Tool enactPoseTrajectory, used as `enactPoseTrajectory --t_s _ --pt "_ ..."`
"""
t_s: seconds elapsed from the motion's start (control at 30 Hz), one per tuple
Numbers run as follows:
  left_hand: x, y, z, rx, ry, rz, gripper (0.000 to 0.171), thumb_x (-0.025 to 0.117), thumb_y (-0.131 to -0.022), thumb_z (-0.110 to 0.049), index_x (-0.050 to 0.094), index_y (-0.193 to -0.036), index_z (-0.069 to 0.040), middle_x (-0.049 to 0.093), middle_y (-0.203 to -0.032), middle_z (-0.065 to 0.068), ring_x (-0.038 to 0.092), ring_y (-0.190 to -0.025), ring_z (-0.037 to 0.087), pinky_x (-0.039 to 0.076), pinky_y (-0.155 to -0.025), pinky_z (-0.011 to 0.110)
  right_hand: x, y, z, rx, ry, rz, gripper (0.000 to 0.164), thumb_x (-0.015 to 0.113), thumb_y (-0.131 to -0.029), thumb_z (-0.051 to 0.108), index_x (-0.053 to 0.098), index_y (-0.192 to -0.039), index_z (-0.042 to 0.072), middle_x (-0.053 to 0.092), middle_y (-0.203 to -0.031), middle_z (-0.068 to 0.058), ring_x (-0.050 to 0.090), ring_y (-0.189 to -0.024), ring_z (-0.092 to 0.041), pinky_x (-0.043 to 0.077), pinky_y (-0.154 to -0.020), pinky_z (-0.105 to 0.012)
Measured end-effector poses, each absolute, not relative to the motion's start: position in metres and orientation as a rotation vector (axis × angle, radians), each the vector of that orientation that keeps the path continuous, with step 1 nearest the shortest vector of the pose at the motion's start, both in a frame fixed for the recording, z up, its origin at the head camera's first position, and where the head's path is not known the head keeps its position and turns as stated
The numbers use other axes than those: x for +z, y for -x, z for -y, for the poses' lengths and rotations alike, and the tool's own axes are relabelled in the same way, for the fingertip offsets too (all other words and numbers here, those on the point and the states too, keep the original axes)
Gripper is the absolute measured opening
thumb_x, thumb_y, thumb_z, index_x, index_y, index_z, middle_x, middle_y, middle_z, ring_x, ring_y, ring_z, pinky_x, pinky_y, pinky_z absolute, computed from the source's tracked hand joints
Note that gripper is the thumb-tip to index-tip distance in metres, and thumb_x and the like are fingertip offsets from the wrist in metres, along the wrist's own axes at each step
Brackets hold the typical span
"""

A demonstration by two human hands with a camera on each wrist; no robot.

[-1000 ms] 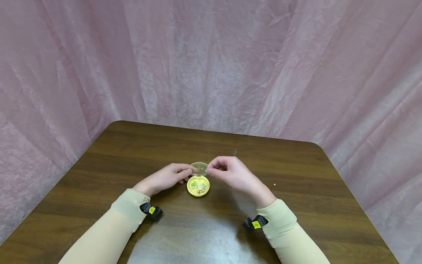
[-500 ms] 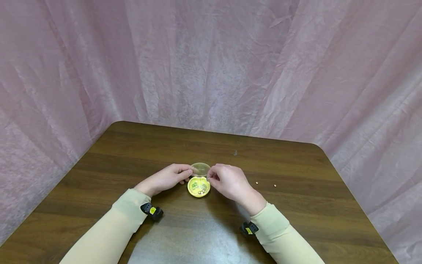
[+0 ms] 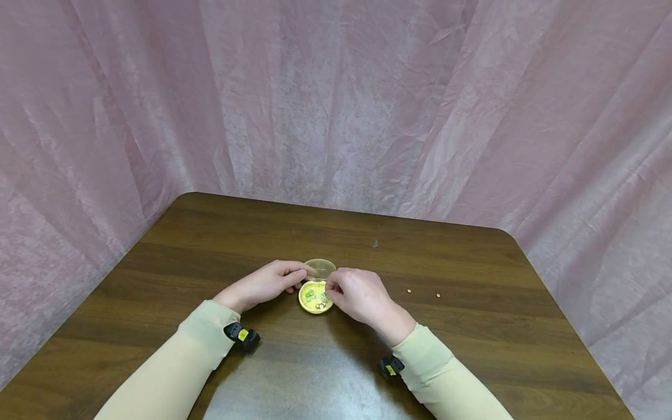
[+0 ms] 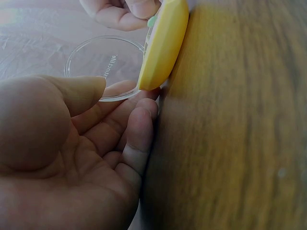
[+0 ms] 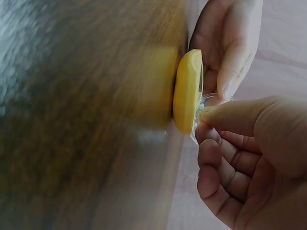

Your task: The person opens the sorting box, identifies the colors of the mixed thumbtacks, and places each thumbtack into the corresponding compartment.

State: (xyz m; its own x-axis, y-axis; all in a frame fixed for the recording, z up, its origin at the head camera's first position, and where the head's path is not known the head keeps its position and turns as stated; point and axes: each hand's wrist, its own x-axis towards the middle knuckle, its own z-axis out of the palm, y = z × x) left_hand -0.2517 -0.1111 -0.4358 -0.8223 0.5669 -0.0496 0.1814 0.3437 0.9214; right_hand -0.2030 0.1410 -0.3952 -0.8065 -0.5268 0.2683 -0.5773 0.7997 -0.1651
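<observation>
A round yellow case (image 3: 315, 311) sits on the table with its clear hinged lid (image 3: 321, 268) raised behind it. Small green pieces and dark-outlined rings show inside. My left hand (image 3: 265, 283) holds the lid at its left edge, thumb in front and fingers behind, as the left wrist view shows. My right hand (image 3: 359, 294) is over the right side of the case, thumb and forefinger brought together. A small green piece (image 4: 152, 21) shows at its fingertips in the left wrist view. The right hand covers part of the case's contents.
Two tiny pale pieces, a nearer-in one (image 3: 409, 291) and one farther right (image 3: 438, 296), lie on the brown wooden table (image 3: 252, 227). Pink curtains (image 3: 325, 105) hang around the table's far side and flanks.
My right hand has come down from the lid's right edge to the case's right side, uncovering a second pale piece on the table. My left hand stays at the lid.
</observation>
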Motion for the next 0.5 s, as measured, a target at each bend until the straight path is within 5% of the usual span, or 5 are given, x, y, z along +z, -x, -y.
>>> enactPoseTrajectory --t_s 0.5 --pt "-0.4358 0.2513 0.1096 1.47 -0.651 -2.258 0.035 0.053 -0.119 -0.023 0.071 -0.143 -0.005 0.072 -0.134 0.009 0.066 -0.109 0.021 0.055 -0.096 0.038 -0.3892 0.2029 -0.148 0.336 -0.844 2.811 0.011 0.083 -0.095 0.014 0.079 -0.09 0.024 0.069 -0.086 0.012 0.062 -0.072 -0.009 0.054 -0.064 -0.036"
